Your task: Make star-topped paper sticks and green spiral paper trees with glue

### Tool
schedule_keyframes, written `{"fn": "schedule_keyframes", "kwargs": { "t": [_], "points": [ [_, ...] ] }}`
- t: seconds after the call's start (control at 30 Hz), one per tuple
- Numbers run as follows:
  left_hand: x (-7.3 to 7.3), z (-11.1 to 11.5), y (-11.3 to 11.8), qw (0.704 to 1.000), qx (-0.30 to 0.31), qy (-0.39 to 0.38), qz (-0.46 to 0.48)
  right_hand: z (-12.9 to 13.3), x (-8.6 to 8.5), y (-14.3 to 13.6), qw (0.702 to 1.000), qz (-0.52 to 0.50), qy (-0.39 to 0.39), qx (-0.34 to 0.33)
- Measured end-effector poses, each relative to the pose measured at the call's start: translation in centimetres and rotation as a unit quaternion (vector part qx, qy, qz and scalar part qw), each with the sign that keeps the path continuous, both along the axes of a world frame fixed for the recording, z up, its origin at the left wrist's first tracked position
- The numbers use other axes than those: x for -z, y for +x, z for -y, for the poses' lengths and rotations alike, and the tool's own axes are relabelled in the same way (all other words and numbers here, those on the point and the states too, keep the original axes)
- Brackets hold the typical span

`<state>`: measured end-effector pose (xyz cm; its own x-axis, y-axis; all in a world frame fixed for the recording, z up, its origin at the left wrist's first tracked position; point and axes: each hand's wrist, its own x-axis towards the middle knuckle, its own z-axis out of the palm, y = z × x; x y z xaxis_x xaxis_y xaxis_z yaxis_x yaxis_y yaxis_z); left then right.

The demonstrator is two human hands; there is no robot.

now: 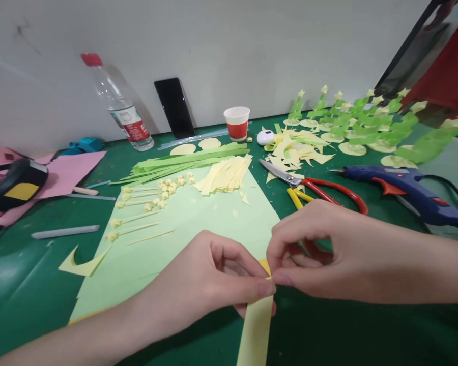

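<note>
A pale yellow paper strip (256, 328) hangs down from my left hand (229, 277), whose thumb and fingers pinch it near its top end. My right hand (305, 254) meets it there, thumb and forefinger closed at the strip's top edge; the other fingers curl loosely. Beneath and beyond the hands lies a light green paper sheet (198, 223). On it rest small folded paper stars (168, 189), some on thin sticks (137, 203), one bare stick (150, 237), and a stack of pale yellow strips (225, 175).
Red-handled scissors (286, 175), yellow-handled pliers (294, 198) and a blue glue gun (397, 178) lie at right. Behind are paper scraps (297, 147), green strips (191, 160), a paper cup (237, 124), phone (174, 108), bottle (125, 109) and paper star plants (366, 119). A tape measure (15, 185) stands left.
</note>
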<state>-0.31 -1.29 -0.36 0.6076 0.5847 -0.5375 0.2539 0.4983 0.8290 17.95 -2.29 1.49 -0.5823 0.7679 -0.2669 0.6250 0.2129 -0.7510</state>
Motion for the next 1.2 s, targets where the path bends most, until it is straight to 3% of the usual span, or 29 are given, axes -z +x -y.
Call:
{"fn": "schedule_keyframes", "kwargs": {
  "t": [0.23, 0.53, 0.87, 1.2],
  "points": [
    [-0.2, -0.2, 0.1, 0.999, 0.018, -0.026, -0.004, 0.5, 0.0, 0.0, 0.999, -0.006, 0.04, 0.004],
    [0.8, 0.4, -0.2, 0.986, 0.048, -0.098, 0.125, 0.2, -0.2, 0.1, 0.995, -0.055, 0.085, 0.027],
    [0.4, 0.4, -0.2, 0.984, 0.022, -0.102, 0.143, 0.5, -0.2, 0.1, 0.974, -0.188, -0.093, 0.084],
    [0.3, 0.2, -0.1, 0.977, 0.112, -0.104, 0.147, 0.4, 0.3, -0.5, 0.929, -0.257, -0.236, 0.126]
  ]
}}
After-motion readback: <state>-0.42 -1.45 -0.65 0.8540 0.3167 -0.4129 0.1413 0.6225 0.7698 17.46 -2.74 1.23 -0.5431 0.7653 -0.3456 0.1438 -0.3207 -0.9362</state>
